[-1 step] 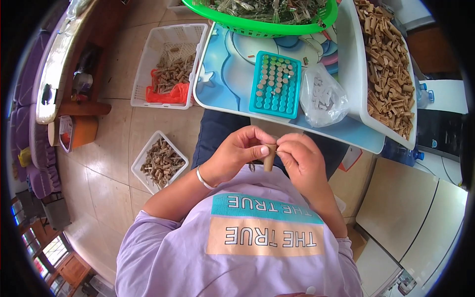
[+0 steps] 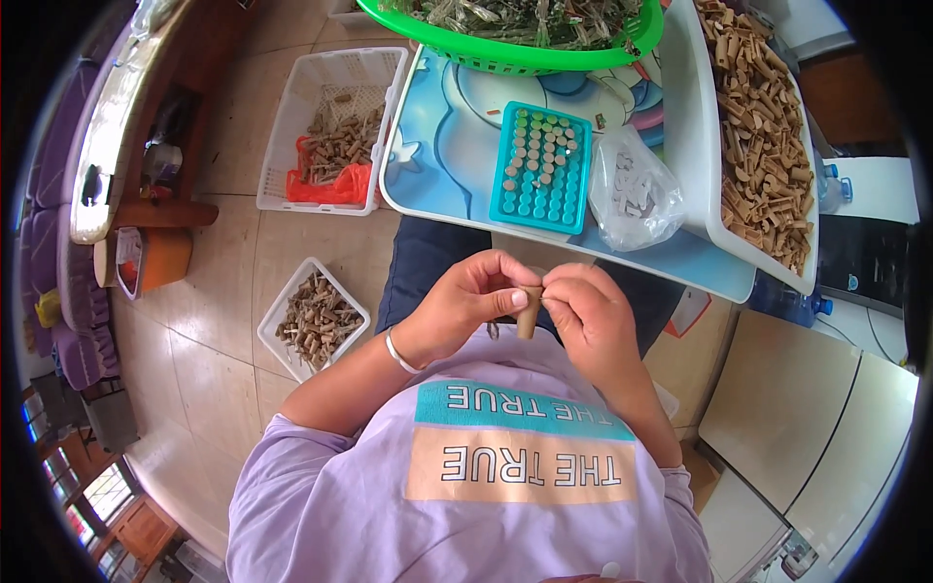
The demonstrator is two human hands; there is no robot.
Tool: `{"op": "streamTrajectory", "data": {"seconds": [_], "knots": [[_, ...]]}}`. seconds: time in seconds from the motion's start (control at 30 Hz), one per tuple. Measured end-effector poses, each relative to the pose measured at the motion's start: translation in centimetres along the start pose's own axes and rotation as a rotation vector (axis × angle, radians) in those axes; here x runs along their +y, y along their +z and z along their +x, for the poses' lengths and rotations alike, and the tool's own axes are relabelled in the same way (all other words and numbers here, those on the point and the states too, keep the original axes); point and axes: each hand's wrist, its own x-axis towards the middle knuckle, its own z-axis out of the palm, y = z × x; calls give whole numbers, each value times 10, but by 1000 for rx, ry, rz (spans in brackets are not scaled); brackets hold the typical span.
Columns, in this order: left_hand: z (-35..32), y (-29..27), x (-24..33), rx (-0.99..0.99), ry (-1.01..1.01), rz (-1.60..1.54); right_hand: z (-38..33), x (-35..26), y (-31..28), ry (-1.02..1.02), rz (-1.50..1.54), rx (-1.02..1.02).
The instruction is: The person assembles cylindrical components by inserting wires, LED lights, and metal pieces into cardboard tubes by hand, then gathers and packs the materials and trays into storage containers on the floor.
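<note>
Close to my body, in front of my shirt, a small tan tube (image 2: 527, 323) stands roughly upright between my hands. My left hand (image 2: 476, 294) pinches its upper part between thumb and fingers. Below the fingers of that hand pokes out a small dark thing (image 2: 494, 331), too small to name. My right hand (image 2: 590, 309) has its fingertips pressed together at the tube's top rim; what else they pinch there is hidden. Beyond my hands, a teal tray (image 2: 508, 146) with rows of round cells lies on the table, many cells topped by tan or greenish discs.
The blue patterned table (image 2: 428, 175) also bears a green basket (image 2: 505, 58) of dried plant stalks, a plastic bag (image 2: 632, 189) of white pieces and a large white bin (image 2: 692, 126) of brown pieces. On the floor at left are a white crate (image 2: 277, 146) and a small tub (image 2: 277, 335).
My hands and the tube have shifted very slightly, with the tube's lower end a little further left and down. Both hands keep their hold.
</note>
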Motion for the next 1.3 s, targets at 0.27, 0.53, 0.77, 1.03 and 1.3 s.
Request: {"op": "streamTrajectory", "data": {"seconds": [0.27,0.53,0.77,1.03,1.3], "knots": [[-14,-12,0,32,-30,-22,5,-3,11,24,144,-39],[-22,-27,-6,141,-94,96,1,11,31,88,-13,-195],[-39,-139,47,891,383,213,27,-28,-8,109,512,-489],[-52,12,83,-185,675,754,-70,100,-95,914,787,-870],[5,121,55,-739,479,419,-266,317,-120,1299,242,-130]]}}
